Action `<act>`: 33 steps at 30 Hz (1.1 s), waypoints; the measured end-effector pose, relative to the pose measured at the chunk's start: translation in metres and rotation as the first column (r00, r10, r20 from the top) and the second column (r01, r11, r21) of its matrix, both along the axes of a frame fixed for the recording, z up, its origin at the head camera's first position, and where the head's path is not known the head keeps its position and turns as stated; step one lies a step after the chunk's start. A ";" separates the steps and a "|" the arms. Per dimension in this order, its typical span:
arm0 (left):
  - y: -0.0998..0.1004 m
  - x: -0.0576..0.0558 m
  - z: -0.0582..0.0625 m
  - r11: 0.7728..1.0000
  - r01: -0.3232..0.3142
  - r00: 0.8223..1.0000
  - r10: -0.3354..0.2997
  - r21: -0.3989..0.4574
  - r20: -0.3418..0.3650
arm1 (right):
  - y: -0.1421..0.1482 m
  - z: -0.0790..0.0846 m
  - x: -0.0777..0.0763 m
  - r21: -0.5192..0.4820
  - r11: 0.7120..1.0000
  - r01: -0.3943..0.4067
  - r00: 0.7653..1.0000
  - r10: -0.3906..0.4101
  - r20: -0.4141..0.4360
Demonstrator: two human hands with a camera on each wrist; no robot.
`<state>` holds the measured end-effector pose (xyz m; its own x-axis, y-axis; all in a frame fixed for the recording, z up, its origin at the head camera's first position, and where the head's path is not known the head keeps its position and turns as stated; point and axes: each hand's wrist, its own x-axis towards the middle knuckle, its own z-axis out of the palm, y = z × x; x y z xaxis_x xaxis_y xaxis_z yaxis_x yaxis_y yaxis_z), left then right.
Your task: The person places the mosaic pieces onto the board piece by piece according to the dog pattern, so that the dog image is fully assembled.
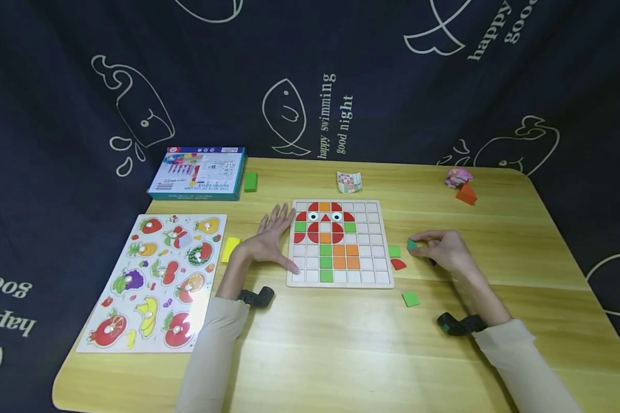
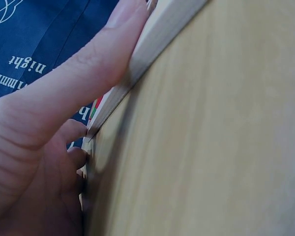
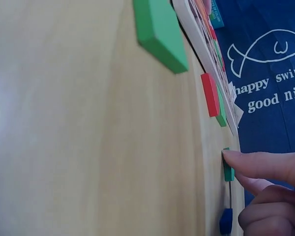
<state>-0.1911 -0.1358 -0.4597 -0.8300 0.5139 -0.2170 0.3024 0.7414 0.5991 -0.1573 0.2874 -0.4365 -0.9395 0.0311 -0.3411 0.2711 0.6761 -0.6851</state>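
Note:
A square wooden grid board (image 1: 374, 229) lies mid-table, partly filled with red, orange and green tiles and two eye tiles. My left hand (image 1: 268, 241) rests at its left side, fingers spread and straight. In the left wrist view, the thumb (image 2: 88, 69) lies against the board's edge (image 2: 152, 44). Right of the board, my right hand (image 1: 445, 250) pinches a small dark green triangular tile (image 1: 411, 244) between thumb and fingers, close over the table. Beneath that hand is a blue piece (image 3: 226, 221), mostly hidden in the head view.
Beside the board lie a green square tile (image 1: 394, 251), a red quarter-round tile (image 1: 398, 264) and another green square (image 1: 410, 299). A fruit puzzle board (image 1: 152, 287), yellow block (image 1: 231, 249), box (image 1: 198, 175) and green block (image 1: 250, 182) sit left. Behind are a pattern card (image 1: 349, 182), pink toy (image 1: 458, 177) and orange-red piece (image 1: 467, 194).

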 end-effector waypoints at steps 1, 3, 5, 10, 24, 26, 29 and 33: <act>0.000 0.000 0.000 1.000 0.000 1.000 0.000 0.002 0.000 | -0.001 -0.001 0.000 -0.010 1.000 0.001 1.000 -0.001 -0.002; 0.000 0.000 0.001 1.000 -0.002 1.000 0.002 0.003 0.002 | -0.004 -0.002 -0.001 -0.030 1.000 -0.008 1.000 0.008 -0.004; -0.001 0.000 0.001 1.000 -0.003 1.000 0.003 0.003 0.005 | -0.006 -0.003 -0.002 -0.035 0.999 -0.022 1.000 0.022 -0.017; -0.001 -0.001 0.000 1.000 -0.002 1.000 0.001 0.003 0.005 | -0.014 0.000 -0.001 0.017 0.993 -0.115 0.988 0.116 -0.098; 0.000 -0.002 0.000 1.000 0.003 1.000 -0.003 0.012 0.007 | -0.084 0.006 -0.003 -0.150 0.974 -0.170 0.985 0.168 -0.025; 0.000 -0.002 0.000 1.000 0.004 1.000 -0.004 0.012 0.008 | -0.082 0.005 -0.003 -0.153 0.976 -0.153 0.988 0.153 -0.013; 0.001 -0.001 0.000 1.000 0.003 1.000 -0.003 0.011 0.010 | -0.078 0.004 -0.004 -0.166 0.974 -0.151 0.988 0.151 -0.012; 0.001 -0.001 0.000 1.000 0.002 1.000 -0.002 0.012 0.006 | -0.079 0.002 -0.005 -0.154 0.975 -0.161 0.987 0.159 -0.021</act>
<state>-0.1923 -0.1349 -0.4602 -0.8275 0.5183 -0.2159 0.3003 0.7335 0.6097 -0.1624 0.2084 -0.4344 -0.9310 -0.1723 -0.3218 0.1615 0.5961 -0.7865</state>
